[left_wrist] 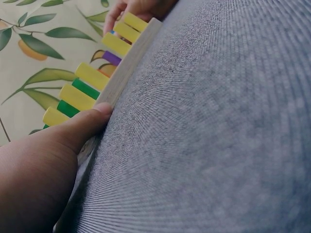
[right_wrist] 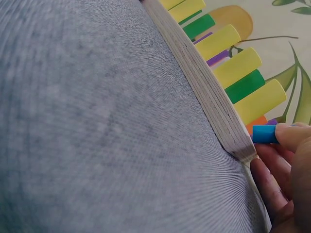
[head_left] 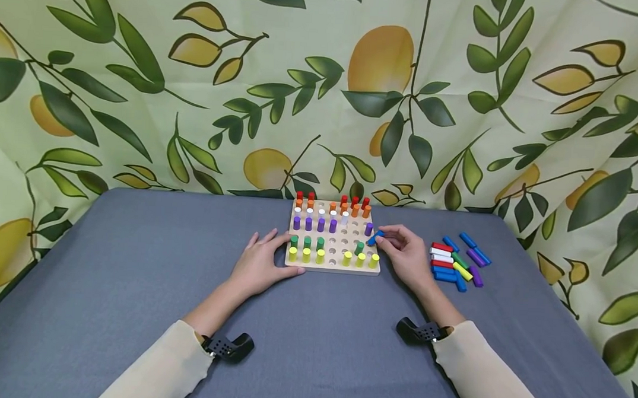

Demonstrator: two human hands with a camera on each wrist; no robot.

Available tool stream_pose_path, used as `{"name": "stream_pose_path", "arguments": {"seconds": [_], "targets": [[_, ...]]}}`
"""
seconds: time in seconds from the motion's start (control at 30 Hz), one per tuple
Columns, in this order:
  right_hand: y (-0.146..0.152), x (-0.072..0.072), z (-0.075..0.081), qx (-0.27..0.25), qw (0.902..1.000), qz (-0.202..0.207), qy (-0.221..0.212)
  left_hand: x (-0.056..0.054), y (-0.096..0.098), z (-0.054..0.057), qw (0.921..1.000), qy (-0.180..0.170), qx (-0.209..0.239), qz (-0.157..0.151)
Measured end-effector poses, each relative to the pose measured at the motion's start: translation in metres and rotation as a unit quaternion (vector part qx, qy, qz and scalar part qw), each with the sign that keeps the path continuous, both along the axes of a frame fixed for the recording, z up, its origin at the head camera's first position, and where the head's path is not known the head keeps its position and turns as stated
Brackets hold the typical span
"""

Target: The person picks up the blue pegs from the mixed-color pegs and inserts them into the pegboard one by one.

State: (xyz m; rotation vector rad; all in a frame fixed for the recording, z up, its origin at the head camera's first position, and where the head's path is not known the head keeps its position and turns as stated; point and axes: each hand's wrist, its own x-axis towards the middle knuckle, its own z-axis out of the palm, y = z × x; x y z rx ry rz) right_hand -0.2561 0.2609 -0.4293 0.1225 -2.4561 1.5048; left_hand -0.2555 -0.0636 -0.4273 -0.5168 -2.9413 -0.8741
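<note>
A wooden pegboard (head_left: 332, 269) holds rows of coloured pegs: red at the back, then orange, white, purple, green and yellow at the front. My left hand (head_left: 260, 262) holds its front left corner, the thumb (left_wrist: 99, 112) against the front edge and other fingers along the left side. Between thumb and fingertips, my right hand (head_left: 406, 256) pinches a blue peg (right_wrist: 263, 134), tilted over the board's right edge, near a green peg (head_left: 359, 247) and a purple peg (head_left: 369, 229). In the right wrist view its lower fingers are beside the board's corner.
Right of the right hand lies a loose pile of blue, red, white, green, yellow and purple pegs (head_left: 444, 258) on the grey cloth-covered table (head_left: 313, 341). Behind the table hangs a leaf-and-fruit patterned curtain (head_left: 304, 38). Each wrist carries a black camera.
</note>
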Motion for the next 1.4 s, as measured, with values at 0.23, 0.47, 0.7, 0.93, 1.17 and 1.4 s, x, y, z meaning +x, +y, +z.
{"name": "stream_pose_path", "arguments": {"seconds": [0.23, 0.47, 0.7, 0.93, 1.17, 1.4], "targets": [[-0.0005, 0.0004, 0.0012, 0.035, 0.9994, 0.003, 0.007, -0.0004, 0.0, -0.0004, 1.0, 0.003, -0.003, 0.002], [-0.0031, 0.0027, 0.0037, 0.086, 0.9958, 0.004, 0.03, -0.0003, 0.0006, 0.0002, 1.0, 0.005, -0.005, 0.001], [-0.0039, 0.0046, 0.0047, 0.115, 0.9919, 0.009, 0.052, -0.0002, 0.0001, 0.0006, 1.0, 0.004, -0.008, -0.001], [-0.0041, 0.005, 0.0053, 0.142, 0.9877, 0.011, 0.065, 0.0, 0.0006, 0.0012, 1.0, 0.005, -0.008, 0.0], [-0.0041, 0.0046, 0.0061, 0.158, 0.9845, 0.012, 0.076, -0.0004, 0.0011, 0.0014, 1.0, 0.005, -0.007, -0.001], [-0.0032, 0.0045, 0.0043, 0.125, 0.9898, 0.012, 0.067, 0.0005, 0.0005, 0.0013, 1.0, 0.004, -0.006, -0.002]]}}
